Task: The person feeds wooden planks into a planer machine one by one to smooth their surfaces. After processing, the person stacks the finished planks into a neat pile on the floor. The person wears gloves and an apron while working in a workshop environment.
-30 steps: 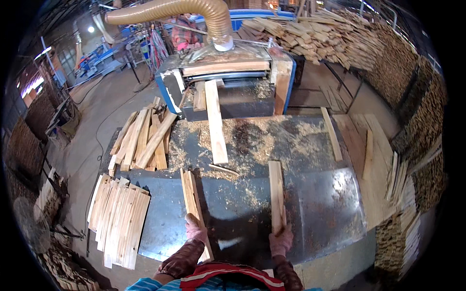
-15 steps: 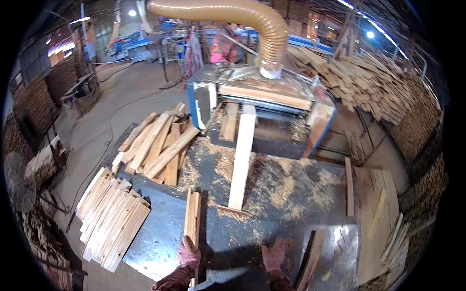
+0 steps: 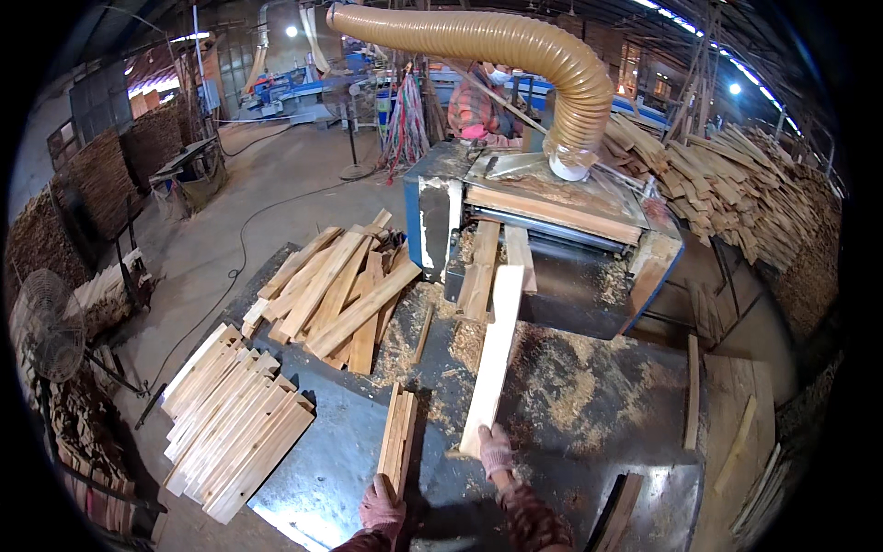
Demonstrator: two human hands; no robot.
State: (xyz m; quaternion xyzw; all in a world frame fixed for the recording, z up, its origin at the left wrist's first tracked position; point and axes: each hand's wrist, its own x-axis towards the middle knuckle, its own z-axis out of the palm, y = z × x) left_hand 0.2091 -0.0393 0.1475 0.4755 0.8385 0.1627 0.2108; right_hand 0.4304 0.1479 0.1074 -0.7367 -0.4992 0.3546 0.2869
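Note:
My left hand, in a pinkish work glove, is closed round the near end of a small bundle of narrow wooden boards lying on the dark metal table. My right hand, gloved alike, grips the near end of a long pale board. That board slants away toward the wood planer, its far end resting over another pale board at the machine's opening. Beside it, brownish boards also stick out of the opening.
Neatly laid boards cover the table's left edge, with a loose heap behind. Shavings litter the table. A ribbed yellow hose rises from the planer. Beyond the machine stands a masked person. At right lies a big wood pile.
My right hand has moved forward from the table and taken hold of the pale board's near end. My left hand stays on the bundle. The whole view has shifted.

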